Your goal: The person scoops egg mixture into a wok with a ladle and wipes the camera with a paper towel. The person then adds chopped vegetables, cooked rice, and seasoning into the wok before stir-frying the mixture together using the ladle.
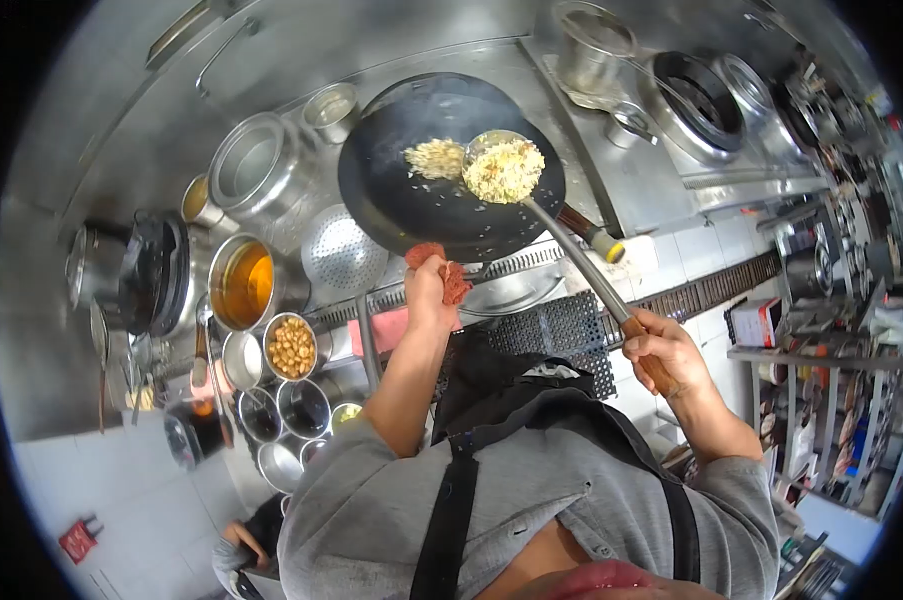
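Observation:
My left hand (428, 292) is closed on a crumpled red cloth (455, 284) at the near rim of a black wok (421, 215). The wok's handle under the cloth is hidden. In my right hand (668, 357) is the wooden grip of a long-handled ladle (583, 257), which reaches over the wok's right side. Its bowl, heaped with fried rice (507, 170), is above the wok. A smaller patch of rice (434, 158) lies on the wok's surface just left of the ladle, with loose grains scattered about.
Left of the wok are a perforated strainer (344, 248), a pot of amber liquid (246, 283) and a tin of brown nuts or beans (291, 346). Several pots, including a strainer-topped one (593, 45), stand at back right. Another person (246, 540) is at lower left.

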Tool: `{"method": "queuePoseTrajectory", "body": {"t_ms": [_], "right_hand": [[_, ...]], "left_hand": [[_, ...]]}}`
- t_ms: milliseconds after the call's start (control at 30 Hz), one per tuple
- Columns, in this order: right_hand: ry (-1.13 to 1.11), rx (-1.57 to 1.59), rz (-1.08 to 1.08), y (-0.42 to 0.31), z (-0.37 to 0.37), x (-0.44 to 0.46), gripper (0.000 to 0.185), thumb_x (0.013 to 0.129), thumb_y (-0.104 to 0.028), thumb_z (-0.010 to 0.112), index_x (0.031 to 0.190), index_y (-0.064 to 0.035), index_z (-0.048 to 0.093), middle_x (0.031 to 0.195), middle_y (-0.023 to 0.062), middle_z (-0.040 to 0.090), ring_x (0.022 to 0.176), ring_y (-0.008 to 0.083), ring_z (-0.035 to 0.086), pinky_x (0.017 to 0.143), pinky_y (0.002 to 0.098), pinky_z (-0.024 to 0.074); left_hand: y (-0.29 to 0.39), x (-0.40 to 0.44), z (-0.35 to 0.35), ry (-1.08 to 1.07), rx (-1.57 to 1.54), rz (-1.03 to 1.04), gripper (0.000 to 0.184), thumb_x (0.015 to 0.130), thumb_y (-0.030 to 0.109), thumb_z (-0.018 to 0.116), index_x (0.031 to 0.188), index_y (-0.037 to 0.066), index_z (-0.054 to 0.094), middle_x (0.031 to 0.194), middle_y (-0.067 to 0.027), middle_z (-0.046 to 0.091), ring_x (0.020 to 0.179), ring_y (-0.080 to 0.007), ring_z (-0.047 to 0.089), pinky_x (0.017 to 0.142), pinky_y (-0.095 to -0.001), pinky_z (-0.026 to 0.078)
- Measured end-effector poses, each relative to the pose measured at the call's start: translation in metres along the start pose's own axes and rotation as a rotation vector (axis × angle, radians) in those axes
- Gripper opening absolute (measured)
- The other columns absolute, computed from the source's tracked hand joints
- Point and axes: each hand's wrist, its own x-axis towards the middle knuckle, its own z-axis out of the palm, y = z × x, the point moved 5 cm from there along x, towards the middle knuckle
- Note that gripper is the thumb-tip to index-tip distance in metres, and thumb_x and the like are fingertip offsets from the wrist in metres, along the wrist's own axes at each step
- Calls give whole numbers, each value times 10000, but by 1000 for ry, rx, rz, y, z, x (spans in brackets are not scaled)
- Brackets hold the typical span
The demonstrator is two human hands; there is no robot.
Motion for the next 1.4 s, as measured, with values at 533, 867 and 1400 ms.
{"method": "queuePoseTrajectory", "body": {"t_ms": [533,867,1400], "right_hand": [[224,56,-25,54,-132,-155,560,755,-25,570,1300,57,472,646,48,529,359,131,468,335,250,378],[639,311,-109,180,-151,-282,506,756,-37,575,1250,54,514,623,30,509,367,122,466,342,252,384],[1157,713,-190,231,-109,-287,635,763,-11,585,1372,49,416,659,27,489,390,127,480,362,239,411]], "left_hand": [[-123,-121,68,-426,466,145,335,701,-52,491,1030,5,459,725,-105,546,526,-169,540,431,-286,440],[-303,-151,115,-621,624,-680,313,701,97,556,1014,78,561,716,-116,599,580,-200,576,452,-305,424],[-467,-134,157,-788,1045,-1005,139,849,160,544,977,127,588,721,-80,581,610,-210,562,494,-325,448]]}}
